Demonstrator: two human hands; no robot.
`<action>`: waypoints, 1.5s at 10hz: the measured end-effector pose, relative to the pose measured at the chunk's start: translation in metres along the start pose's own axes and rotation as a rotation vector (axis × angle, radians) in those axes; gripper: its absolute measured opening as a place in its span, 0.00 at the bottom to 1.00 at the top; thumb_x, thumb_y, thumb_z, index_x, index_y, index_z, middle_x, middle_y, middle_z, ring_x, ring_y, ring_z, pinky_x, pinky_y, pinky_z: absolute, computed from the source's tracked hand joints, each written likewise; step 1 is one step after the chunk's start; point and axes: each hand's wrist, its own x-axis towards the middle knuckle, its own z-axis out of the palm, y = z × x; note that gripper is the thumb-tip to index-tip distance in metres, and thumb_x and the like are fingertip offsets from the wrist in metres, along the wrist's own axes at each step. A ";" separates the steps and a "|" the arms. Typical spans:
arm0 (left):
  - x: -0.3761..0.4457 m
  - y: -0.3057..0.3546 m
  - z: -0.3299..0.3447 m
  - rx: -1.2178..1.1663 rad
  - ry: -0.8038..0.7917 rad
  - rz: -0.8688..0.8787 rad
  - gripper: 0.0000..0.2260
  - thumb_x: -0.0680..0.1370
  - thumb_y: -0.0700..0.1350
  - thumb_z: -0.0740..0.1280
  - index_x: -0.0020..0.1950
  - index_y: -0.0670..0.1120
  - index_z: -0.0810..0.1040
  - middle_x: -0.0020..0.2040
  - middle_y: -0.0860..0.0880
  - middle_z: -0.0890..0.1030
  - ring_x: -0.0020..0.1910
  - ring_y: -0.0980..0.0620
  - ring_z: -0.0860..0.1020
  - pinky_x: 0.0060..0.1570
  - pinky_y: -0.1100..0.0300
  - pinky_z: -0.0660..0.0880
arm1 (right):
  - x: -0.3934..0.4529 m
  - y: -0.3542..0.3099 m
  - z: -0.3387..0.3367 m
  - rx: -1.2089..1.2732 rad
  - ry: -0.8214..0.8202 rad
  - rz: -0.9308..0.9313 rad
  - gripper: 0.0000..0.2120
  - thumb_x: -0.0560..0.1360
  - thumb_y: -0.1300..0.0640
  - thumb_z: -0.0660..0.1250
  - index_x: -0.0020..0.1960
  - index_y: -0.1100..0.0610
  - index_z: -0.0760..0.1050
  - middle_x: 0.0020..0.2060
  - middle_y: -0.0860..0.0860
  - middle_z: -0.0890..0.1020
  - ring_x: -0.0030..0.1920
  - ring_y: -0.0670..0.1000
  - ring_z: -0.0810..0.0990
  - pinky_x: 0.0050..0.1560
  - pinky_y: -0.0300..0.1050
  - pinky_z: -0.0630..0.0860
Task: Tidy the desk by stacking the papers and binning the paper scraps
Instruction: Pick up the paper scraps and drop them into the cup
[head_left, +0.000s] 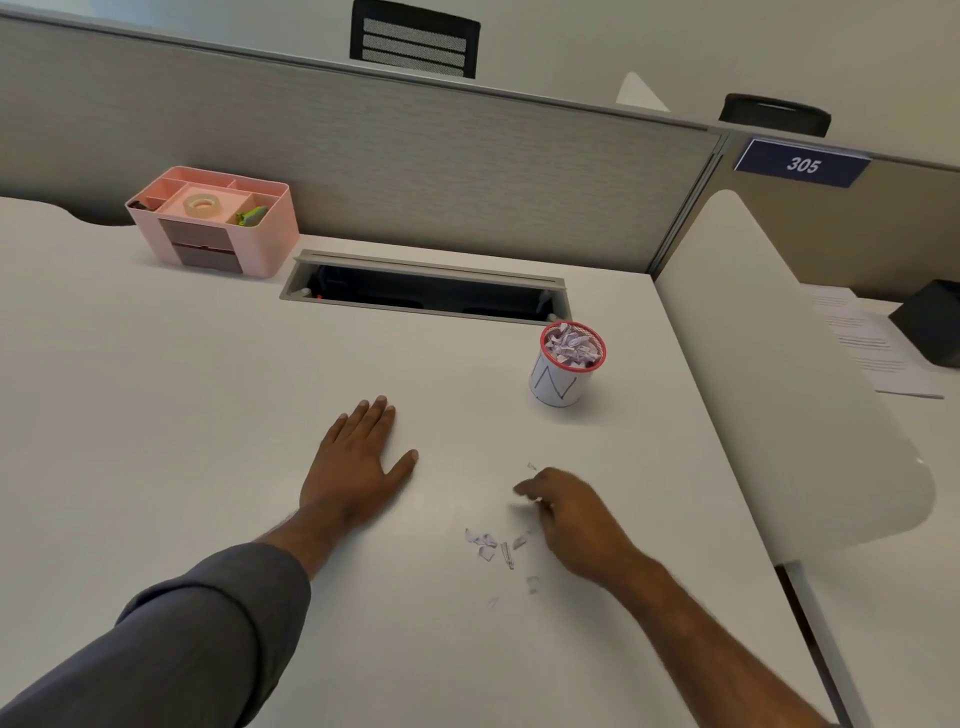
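We see the scraps (493, 545) as small torn white bits with dark print, scattered on the counter (156, 389) just beside the right hand (576, 519). That hand is blurred, its fingers curled low over the surface near a pale scrap; we cannot tell whether it grips one. The left hand (358, 467) lies flat, palm down, fingers straight and spread. The bin (563, 371), a small white cylinder with a red rim and handwritten letters, stands beyond the right hand, filled with crumpled scraps. Printed papers (872, 348) lie past the rounded white divider (779, 374). A pink plastic organizer (218, 228) holds a tape roll (202, 205).
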 end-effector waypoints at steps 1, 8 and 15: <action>0.000 0.000 0.000 0.005 -0.002 0.000 0.35 0.80 0.66 0.49 0.82 0.51 0.52 0.82 0.56 0.49 0.81 0.57 0.45 0.79 0.58 0.42 | 0.012 0.022 -0.013 -0.114 0.087 0.111 0.23 0.74 0.72 0.57 0.67 0.60 0.74 0.60 0.56 0.77 0.61 0.57 0.73 0.64 0.48 0.69; -0.001 0.001 -0.002 -0.001 0.007 -0.001 0.33 0.81 0.64 0.52 0.82 0.50 0.54 0.82 0.55 0.51 0.81 0.57 0.47 0.79 0.57 0.43 | -0.039 0.045 -0.011 -0.278 0.090 0.275 0.29 0.72 0.72 0.57 0.73 0.61 0.66 0.67 0.54 0.71 0.64 0.56 0.69 0.64 0.45 0.69; -0.001 0.002 -0.002 -0.011 0.004 -0.003 0.33 0.81 0.64 0.52 0.82 0.50 0.54 0.82 0.55 0.50 0.81 0.57 0.46 0.79 0.56 0.44 | -0.061 0.012 0.005 0.038 -0.100 0.241 0.21 0.69 0.70 0.64 0.60 0.57 0.74 0.49 0.50 0.73 0.41 0.41 0.72 0.43 0.28 0.67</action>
